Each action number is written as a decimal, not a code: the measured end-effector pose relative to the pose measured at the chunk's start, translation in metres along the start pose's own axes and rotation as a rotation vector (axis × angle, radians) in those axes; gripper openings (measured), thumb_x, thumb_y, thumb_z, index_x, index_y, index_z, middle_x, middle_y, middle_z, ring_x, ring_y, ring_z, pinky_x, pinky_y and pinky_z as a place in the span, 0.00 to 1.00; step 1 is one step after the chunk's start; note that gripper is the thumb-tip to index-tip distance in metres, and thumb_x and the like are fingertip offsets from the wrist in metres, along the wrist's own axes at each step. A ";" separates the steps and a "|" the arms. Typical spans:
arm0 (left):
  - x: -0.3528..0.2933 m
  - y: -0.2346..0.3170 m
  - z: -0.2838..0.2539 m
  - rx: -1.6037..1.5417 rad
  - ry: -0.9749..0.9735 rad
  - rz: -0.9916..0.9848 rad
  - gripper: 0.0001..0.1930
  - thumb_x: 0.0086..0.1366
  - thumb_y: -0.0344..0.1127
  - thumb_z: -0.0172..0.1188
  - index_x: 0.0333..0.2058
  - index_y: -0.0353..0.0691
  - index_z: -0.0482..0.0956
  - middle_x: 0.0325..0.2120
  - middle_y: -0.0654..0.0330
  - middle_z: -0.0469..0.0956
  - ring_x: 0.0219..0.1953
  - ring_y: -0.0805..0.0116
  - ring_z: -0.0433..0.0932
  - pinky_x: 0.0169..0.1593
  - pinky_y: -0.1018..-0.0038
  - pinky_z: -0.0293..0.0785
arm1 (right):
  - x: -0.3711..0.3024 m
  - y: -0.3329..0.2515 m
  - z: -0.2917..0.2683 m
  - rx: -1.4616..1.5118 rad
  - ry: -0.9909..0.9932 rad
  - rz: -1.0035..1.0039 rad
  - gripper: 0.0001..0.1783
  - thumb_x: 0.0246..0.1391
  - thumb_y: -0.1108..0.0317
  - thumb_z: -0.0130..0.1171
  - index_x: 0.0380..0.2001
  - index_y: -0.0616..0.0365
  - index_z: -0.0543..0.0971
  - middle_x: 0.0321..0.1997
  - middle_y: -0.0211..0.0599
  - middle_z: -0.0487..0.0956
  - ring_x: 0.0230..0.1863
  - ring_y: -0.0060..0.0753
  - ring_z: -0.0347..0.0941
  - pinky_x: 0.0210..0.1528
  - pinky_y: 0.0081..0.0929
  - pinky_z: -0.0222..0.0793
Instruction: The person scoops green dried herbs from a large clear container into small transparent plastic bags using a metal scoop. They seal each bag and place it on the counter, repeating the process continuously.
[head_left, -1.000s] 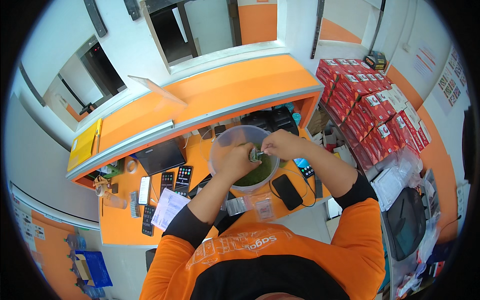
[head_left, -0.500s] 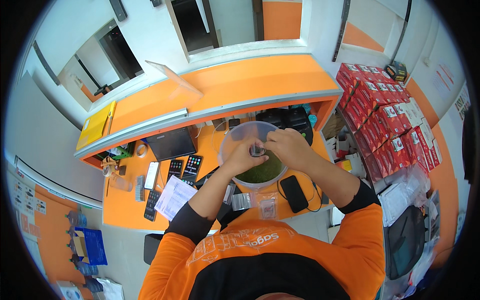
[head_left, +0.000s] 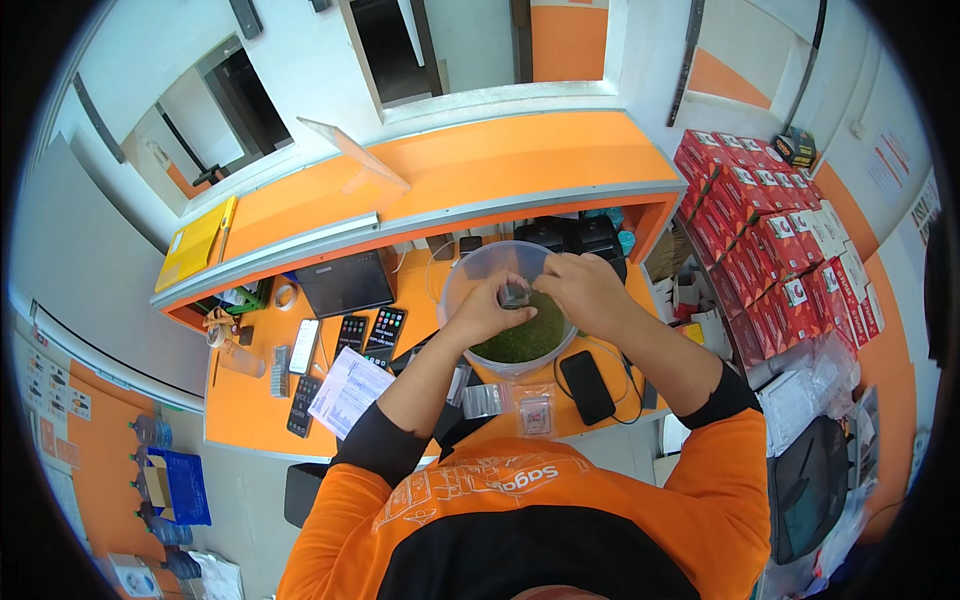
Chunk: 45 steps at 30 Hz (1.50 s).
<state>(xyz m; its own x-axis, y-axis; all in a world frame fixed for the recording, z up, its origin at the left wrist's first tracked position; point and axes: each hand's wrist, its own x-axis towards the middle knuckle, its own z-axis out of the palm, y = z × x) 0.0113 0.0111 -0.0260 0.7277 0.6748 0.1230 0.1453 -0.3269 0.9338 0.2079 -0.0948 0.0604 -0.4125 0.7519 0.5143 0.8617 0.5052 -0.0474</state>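
Note:
A round, translucent plastic tub stands on the orange desk with green, finely textured material in its bottom. Over it, my left hand is closed around a small clear container, thumb on the near side. My right hand is just to the right, above the tub's right side. Its fingers are bent together beside the container, and what they grip, if anything, is hidden. Near the tub's front lie clear plastic packets and a small clear pouch with a pinkish square.
A dark phone with a cable lies right of the tub. To the left are printed papers, several phones, a closed laptop and a clear bottle. An orange shelf overhangs the desk's back. Red boxes are stacked at right.
My right hand has shifted slightly right and down, its fingers a little farther from the small container. My left hand still holds the container over the tub.

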 end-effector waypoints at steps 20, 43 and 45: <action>0.008 0.021 0.002 -0.035 -0.082 -0.061 0.23 0.58 0.38 0.74 0.49 0.38 0.77 0.35 0.62 0.79 0.39 0.73 0.75 0.45 0.74 0.72 | -0.004 0.009 -0.018 0.002 -0.086 0.168 0.05 0.50 0.69 0.63 0.31 0.51 0.85 0.31 0.37 0.76 0.36 0.44 0.79 0.37 0.40 0.74; -0.005 0.025 -0.011 0.302 -0.030 -0.094 0.25 0.55 0.42 0.75 0.46 0.36 0.75 0.30 0.58 0.78 0.33 0.67 0.76 0.39 0.71 0.72 | -0.007 0.044 -0.003 0.309 -0.184 0.259 0.08 0.57 0.68 0.63 0.37 0.56 0.87 0.34 0.39 0.80 0.37 0.47 0.79 0.39 0.40 0.74; -0.002 0.027 -0.010 0.293 -0.053 -0.116 0.24 0.56 0.41 0.75 0.46 0.37 0.75 0.31 0.58 0.78 0.34 0.68 0.76 0.40 0.71 0.72 | -0.006 0.037 -0.002 0.263 -0.169 0.246 0.08 0.56 0.67 0.63 0.37 0.55 0.87 0.35 0.37 0.80 0.37 0.46 0.79 0.39 0.40 0.74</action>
<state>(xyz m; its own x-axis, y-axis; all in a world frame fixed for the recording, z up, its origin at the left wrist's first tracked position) 0.0070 0.0077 0.0020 0.7277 0.6858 -0.0040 0.4109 -0.4314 0.8032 0.2425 -0.0814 0.0576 -0.2652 0.9119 0.3131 0.8448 0.3763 -0.3805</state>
